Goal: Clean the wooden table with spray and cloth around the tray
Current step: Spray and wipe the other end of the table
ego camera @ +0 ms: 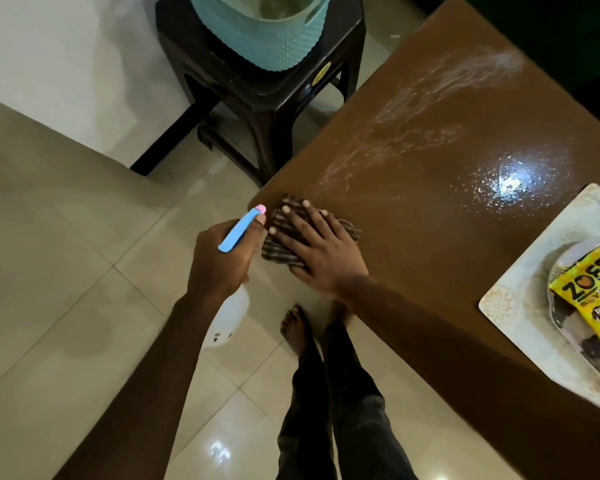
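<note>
The brown wooden table (430,237) fills the right side, its near corner at centre. Wet spray streaks (413,123) and shiny droplets (510,178) lie across its top. A dark striped cloth (281,249) rests on that corner, and my right hand (321,245) presses flat on it with straight, spread fingers. Just left of the corner, off the table, my left hand (222,261) grips a white spray bottle (227,320) with a blue and pink head (241,228) pointed toward the table. The pale patterned tray (520,306) sits at the right edge.
On the tray lie a plate and a yellow packet (589,289). A dark plastic stool (267,81) carrying a light blue basket (257,26) stands beyond the table corner. Beige floor tiles (66,289) spread to the left, and my bare feet (298,327) stand below the table edge.
</note>
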